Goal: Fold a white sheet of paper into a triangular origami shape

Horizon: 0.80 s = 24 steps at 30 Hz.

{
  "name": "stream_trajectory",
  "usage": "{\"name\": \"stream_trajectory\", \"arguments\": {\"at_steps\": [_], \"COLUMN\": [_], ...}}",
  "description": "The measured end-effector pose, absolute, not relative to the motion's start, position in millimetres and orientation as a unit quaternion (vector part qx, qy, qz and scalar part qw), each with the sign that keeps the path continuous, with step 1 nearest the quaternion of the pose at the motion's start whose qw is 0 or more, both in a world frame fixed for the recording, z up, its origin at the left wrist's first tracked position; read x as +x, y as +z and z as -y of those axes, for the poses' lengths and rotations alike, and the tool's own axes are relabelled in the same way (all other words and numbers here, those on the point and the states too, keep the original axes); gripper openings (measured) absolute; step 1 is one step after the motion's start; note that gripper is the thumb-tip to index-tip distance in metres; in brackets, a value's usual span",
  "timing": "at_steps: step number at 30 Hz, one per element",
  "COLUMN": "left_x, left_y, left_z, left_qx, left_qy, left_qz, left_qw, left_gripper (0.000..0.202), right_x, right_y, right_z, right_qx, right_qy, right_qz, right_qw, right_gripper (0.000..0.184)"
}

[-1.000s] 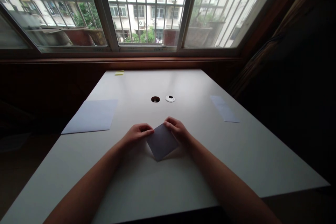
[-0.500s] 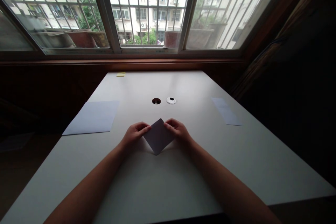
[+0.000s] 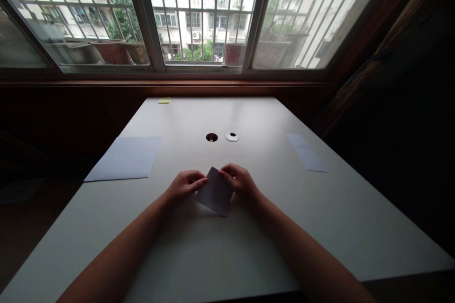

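A small square of paper (image 3: 215,193), grey in the shade, is held tilted over the middle of the white table. My left hand (image 3: 185,183) pinches its upper left edge between thumb and fingers. At the upper right edge, close to the top corner, my right hand (image 3: 239,181) grips it the same way, thumb in front. The fingertips behind the paper are hidden. Its lowest corner hangs at or just above the tabletop; I cannot tell whether it touches.
White sheets (image 3: 124,158) lie at the table's left edge, and a narrow paper strip (image 3: 306,152) at the right. Beyond my hands are a round cable hole (image 3: 212,137) and its white cover (image 3: 232,137). Yellow sticky notes (image 3: 164,101) sit at the far left corner of the table (image 3: 213,265).
The paper has turned in my hands, its bottom corner swinging to the right, and has come slightly nearer. Both hands have dropped a little and still hold it.
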<state>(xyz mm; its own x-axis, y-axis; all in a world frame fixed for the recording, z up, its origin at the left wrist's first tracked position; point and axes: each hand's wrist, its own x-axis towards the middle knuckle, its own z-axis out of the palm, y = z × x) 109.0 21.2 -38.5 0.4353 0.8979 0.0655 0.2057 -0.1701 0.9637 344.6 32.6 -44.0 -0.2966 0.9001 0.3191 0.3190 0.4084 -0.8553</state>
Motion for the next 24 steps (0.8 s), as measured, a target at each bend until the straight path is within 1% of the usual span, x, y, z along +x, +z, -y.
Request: {"name": "stream_trajectory", "arguments": {"at_steps": [3, 7, 10, 14, 18, 24], "left_x": [110.4, 112.5, 114.0, 114.6, 114.0, 111.3], "left_y": [-37.5, -37.1, -37.2, -38.0, -38.0, -37.3], "left_z": [-20.6, -20.6, -20.7, -22.2, -24.4, -25.4], "left_qx": [0.710, 0.735, 0.743, 0.756, 0.756, 0.701], "left_qy": [0.340, 0.333, 0.332, 0.329, 0.319, 0.342], "left_qz": [-0.402, -0.404, -0.416, -0.419, -0.423, -0.455], "left_qw": [0.468, 0.432, 0.406, 0.379, 0.384, 0.430], "left_gripper": [0.032, 0.030, 0.030, 0.029, 0.028, 0.032], "right_x": [338.6, 332.1, 331.8, 335.3, 338.2, 344.2], "right_y": [-43.9, -43.5, -42.3, -41.7, -39.6, -36.9], "right_z": [-27.8, -23.1, -23.0, -25.8, -28.0, -31.2], "right_qx": [-0.371, -0.332, -0.338, -0.350, -0.355, -0.375], "right_qy": [0.341, 0.355, 0.357, 0.352, 0.362, 0.392], "right_qz": [0.781, 0.807, 0.806, 0.798, 0.794, 0.769], "right_qw": [0.369, 0.335, 0.329, 0.341, 0.336, 0.337], "right_gripper": [0.021, 0.022, 0.023, 0.024, 0.023, 0.021]}}
